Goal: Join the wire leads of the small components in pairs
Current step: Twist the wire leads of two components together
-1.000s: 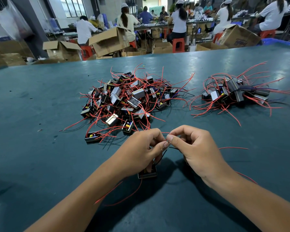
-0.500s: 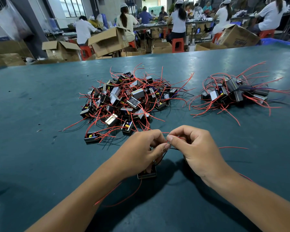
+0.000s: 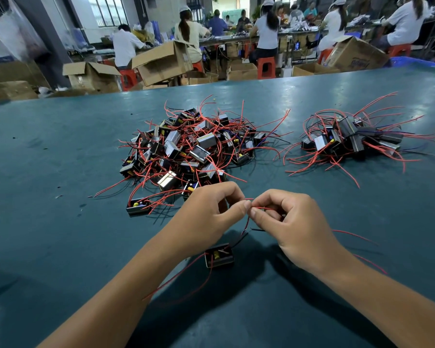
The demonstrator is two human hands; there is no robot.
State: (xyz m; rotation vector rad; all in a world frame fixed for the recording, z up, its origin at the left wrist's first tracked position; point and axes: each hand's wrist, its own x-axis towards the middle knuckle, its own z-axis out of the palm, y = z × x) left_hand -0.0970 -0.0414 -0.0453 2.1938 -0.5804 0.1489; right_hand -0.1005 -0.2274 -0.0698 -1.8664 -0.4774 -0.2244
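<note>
Red wire leads (image 3: 248, 217) pinched between left hand (image 3: 211, 217) and right hand (image 3: 291, 222) fingers; boxy black component (image 3: 219, 255) hangs at 6 o'clock over matte green table (image 3: 60, 247).

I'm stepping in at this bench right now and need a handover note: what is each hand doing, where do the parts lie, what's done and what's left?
Left hand: pinching a red lead at its fingertips.
Right hand: pinching the meeting lead end against it.
The component in work sits below the hands, over the green table, its leads running up to the fingers.
Big pile, ahead: loose components, seemingly unjoined.
Smaller pile, ahead right: probably the finished ones; joins too small to confirm.
Left: finish this join, then work through the big pile.
</note>
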